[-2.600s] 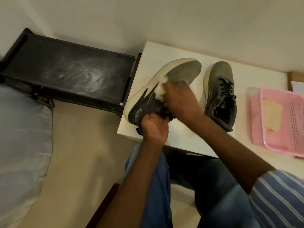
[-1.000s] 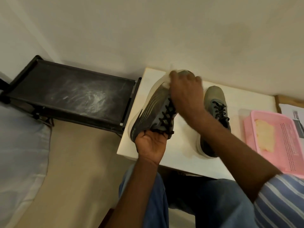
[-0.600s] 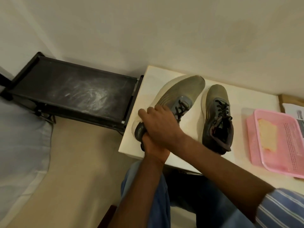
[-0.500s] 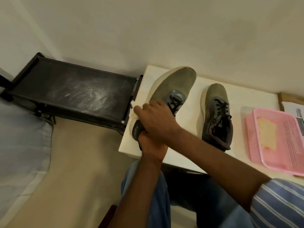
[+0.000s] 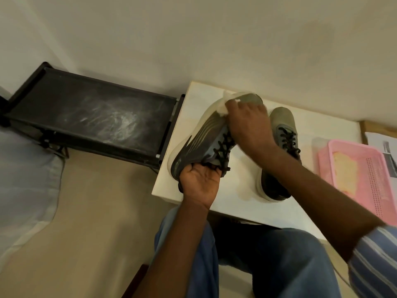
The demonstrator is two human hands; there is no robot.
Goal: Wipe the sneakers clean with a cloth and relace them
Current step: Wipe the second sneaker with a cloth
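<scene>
A grey sneaker with black laces (image 5: 200, 143) is tilted on its side above the white table (image 5: 236, 203). My left hand (image 5: 200, 182) grips it at the heel, palm up. My right hand (image 5: 249, 123) presses a white cloth (image 5: 223, 106) against the sneaker's toe and pale sole edge. The second grey sneaker (image 5: 281, 134), laced, stands upright on the table to the right, partly hidden behind my right forearm.
A pink plastic basket (image 5: 378, 168) with a yellowish cloth (image 5: 345, 175) in it sits at the table's right end. A black dusty rack (image 5: 90, 117) stands left of the table against the wall. Papers (image 5: 384, 147) lie at the far right. A grey cushion (image 5: 23, 179) is at far left.
My right hand has slid with the cloth from the sneaker's heel up to its toe. The held sneaker has rolled onto its side, showing the striped flank.
</scene>
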